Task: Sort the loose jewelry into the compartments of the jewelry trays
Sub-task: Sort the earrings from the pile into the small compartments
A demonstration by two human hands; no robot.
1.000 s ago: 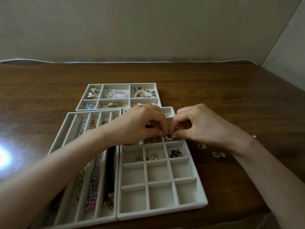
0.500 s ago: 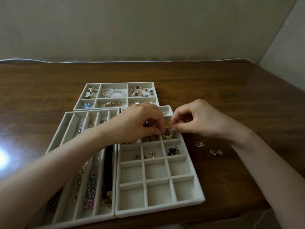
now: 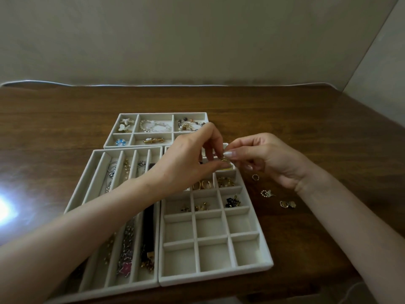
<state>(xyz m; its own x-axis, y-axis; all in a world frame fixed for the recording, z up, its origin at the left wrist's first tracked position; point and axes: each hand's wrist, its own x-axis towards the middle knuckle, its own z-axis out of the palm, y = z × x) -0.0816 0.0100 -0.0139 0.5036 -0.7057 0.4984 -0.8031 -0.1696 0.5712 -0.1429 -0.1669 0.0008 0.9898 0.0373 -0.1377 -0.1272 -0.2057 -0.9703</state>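
Two grips meet above the far right corner of the grid tray [image 3: 215, 279]. Your left grip [image 3: 192, 165] and right grip [image 3: 269, 159] both pinch one small gold piece [image 3: 224, 159] between thumb and fingertips. It is tiny and shiny, and its shape is too small to tell. Under your hands, the tray's compartments hold gold hoops [image 3: 202, 184], a gold cluster [image 3: 226, 182] and a black piece [image 3: 232, 202]. Three loose gold pieces [image 3: 266, 193] lie on the counter [image 3: 306, 128] just right of the tray.

dark wooden table [image 3: 285, 119], three grey jewelry trays [image 3: 215, 276], loose earrings [image 3: 267, 193] beside them
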